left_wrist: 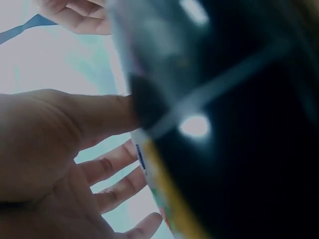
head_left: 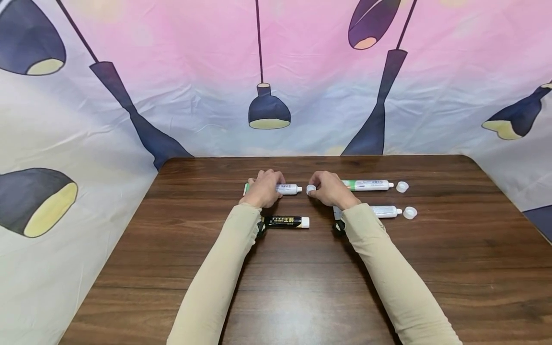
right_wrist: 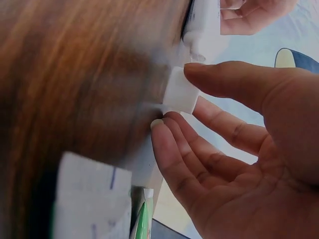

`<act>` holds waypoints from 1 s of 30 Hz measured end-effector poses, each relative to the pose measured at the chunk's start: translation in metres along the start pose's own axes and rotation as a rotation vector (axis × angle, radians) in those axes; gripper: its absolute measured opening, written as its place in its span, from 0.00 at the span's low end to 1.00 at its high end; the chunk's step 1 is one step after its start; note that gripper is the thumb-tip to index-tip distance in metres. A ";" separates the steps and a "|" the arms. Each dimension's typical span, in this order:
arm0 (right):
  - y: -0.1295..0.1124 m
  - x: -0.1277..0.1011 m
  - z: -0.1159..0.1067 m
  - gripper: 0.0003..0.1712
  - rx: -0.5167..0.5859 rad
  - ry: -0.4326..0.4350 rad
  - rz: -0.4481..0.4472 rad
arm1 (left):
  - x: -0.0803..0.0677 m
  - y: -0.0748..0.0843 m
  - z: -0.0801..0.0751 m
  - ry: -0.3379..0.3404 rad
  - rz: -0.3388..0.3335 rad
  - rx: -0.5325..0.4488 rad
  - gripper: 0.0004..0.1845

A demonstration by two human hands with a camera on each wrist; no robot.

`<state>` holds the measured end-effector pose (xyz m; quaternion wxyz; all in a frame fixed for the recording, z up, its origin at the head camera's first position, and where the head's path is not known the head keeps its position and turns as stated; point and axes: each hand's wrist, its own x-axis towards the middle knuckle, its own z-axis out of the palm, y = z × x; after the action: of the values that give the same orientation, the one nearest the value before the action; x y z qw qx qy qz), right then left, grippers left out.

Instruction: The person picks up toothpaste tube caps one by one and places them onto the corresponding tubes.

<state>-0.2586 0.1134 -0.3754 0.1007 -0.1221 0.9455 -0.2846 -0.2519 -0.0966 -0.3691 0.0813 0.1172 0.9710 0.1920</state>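
My left hand (head_left: 264,188) grips a white toothpaste tube (head_left: 290,189) with a green end, lying on the table with its bare nozzle to the right. In the left wrist view thumb and fingers are at the tube's edge, partly hidden by a blurred dark shape. Just right of the nozzle, my right hand (head_left: 329,188) pinches a white cap (right_wrist: 180,91) between thumb and fingers, low over the wood. The cap (head_left: 311,189) sits apart from the nozzle. A black toothpaste tube (head_left: 282,222) with its white cap on lies nearer, by the left wrist.
Right of my right hand lie two more uncapped tubes, a white and green one (head_left: 372,185) and a white one (head_left: 386,212) partly behind the sleeve. Loose white caps, one farther back (head_left: 402,187) and one nearer (head_left: 410,212), sit beside their nozzles. A patterned cloth (head_left: 215,129) hangs behind the table (head_left: 284,278).
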 end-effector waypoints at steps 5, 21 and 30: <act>0.000 -0.001 -0.001 0.11 0.011 -0.007 -0.003 | -0.003 -0.002 0.000 0.000 0.035 0.051 0.13; 0.002 -0.020 -0.015 0.12 0.068 0.096 -0.161 | -0.034 -0.008 -0.019 0.143 0.264 0.054 0.12; 0.002 -0.037 -0.015 0.15 0.068 0.145 -0.271 | -0.046 -0.001 -0.013 0.173 0.352 0.047 0.12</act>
<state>-0.2278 0.1335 -0.3600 -0.0031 -0.2245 0.9149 -0.3356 -0.2108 -0.1140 -0.3528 -0.0400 0.2699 0.9431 0.1900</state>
